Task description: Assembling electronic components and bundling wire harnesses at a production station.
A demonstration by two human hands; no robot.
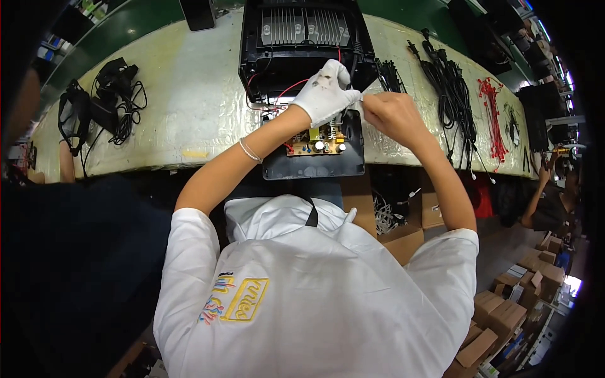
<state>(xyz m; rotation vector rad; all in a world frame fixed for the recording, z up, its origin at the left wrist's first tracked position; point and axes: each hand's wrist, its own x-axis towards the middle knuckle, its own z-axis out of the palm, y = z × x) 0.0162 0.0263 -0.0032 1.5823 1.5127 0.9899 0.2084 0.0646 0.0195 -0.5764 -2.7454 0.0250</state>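
Observation:
My left hand (326, 92), in a white glove with dark smudges, is over the front of an open black casing (251, 51). Its fingers are curled, and its thumb points right. Close beside that thumb, my bare right hand (396, 118) is closed in a pinch. Whatever either hand grips is hidden or too small to name. Beneath them a circuit board (309, 148) with capacitors lies on a black panel (313, 171) at the table's near edge. Red wires (291, 87) run between casing and board. Finned metal heat sinks (305, 26) sit inside the casing.
Black power adapters with cords (113, 97) lie on the table's left. To the right are black cables (447, 94) and a bundle of red wires (493, 123). Cardboard boxes (504, 315) stand at lower right. Another person (551, 205) is at far right; an arm (67, 161) shows at left.

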